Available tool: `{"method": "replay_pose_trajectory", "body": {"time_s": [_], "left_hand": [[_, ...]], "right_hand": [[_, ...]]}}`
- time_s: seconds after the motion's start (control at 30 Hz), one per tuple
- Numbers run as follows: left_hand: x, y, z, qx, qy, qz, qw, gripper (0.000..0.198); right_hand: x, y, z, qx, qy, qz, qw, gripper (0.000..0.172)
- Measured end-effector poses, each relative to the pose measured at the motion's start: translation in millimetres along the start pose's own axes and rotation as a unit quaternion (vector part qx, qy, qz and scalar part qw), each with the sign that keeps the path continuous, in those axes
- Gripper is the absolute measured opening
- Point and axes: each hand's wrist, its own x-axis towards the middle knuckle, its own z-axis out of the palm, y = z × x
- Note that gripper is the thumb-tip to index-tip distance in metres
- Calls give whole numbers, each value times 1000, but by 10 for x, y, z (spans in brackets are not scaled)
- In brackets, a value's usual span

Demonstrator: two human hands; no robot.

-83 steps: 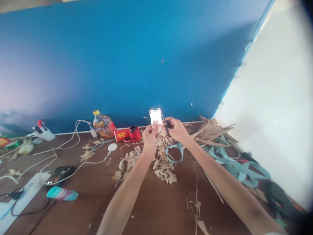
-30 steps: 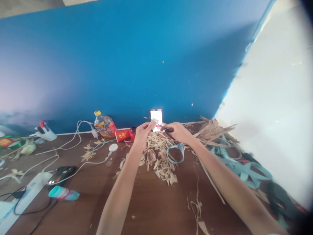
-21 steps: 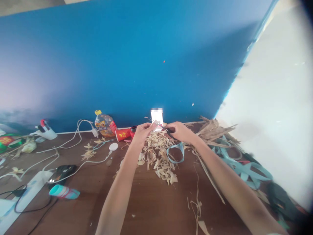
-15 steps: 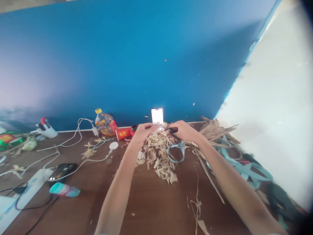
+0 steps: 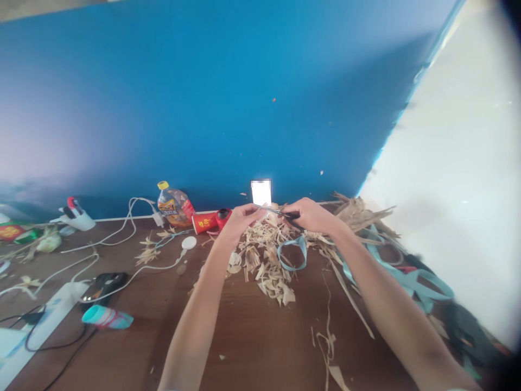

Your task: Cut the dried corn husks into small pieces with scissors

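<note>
Scissors (image 5: 290, 215) with dark handles are gripped by my right hand (image 5: 306, 213), their blades pointing left toward the other hand. My left hand (image 5: 241, 218) is closed in a pinch beside the blade tips; what it pinches is too small to make out, perhaps a pale scrap. Beneath both hands lies a heap of dry husk scraps (image 5: 271, 260). A loop of light blue ribbon (image 5: 293, 267) rests on the heap's right side, below my right hand. Behind the hands, a bright white screen (image 5: 261, 191) stands against the blue wall.
Left of the heap are a red paper cup (image 5: 204, 222), a plastic bottle (image 5: 174, 206) and a white cable disc (image 5: 189, 243). A teal cup (image 5: 108, 316) lies near a power strip (image 5: 44, 320). Dry husks (image 5: 358, 214) and blue ribbon (image 5: 419, 285) spread along the right.
My right hand has shifted slightly and the scissors' blades look closer together near my left fingers. My left hand has hardly moved.
</note>
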Motion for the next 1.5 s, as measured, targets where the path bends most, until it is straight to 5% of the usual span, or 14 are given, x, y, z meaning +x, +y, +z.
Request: {"method": "replay_pose_trajectory", "body": {"time_s": [0.17,0.47,0.77,1.07,1.5], "left_hand": [[9,-8,-18,-22,-5,-13,1000,29],[29,-32,20,-32,4,-33,999,34],[51,-109,44,19,42,-1,999,25],[3,-104,181,20,-57,-20,998,24],[34,-132,287,33,23,38,998,36]], "right_hand": [[27,53,-1,-64,-43,-37,996,20],[78,124,68,-50,67,2,996,31],[79,15,144,47,94,12,994,37],[92,-136,320,44,143,-12,989,33],[119,-84,324,207,136,15,969,49]]}}
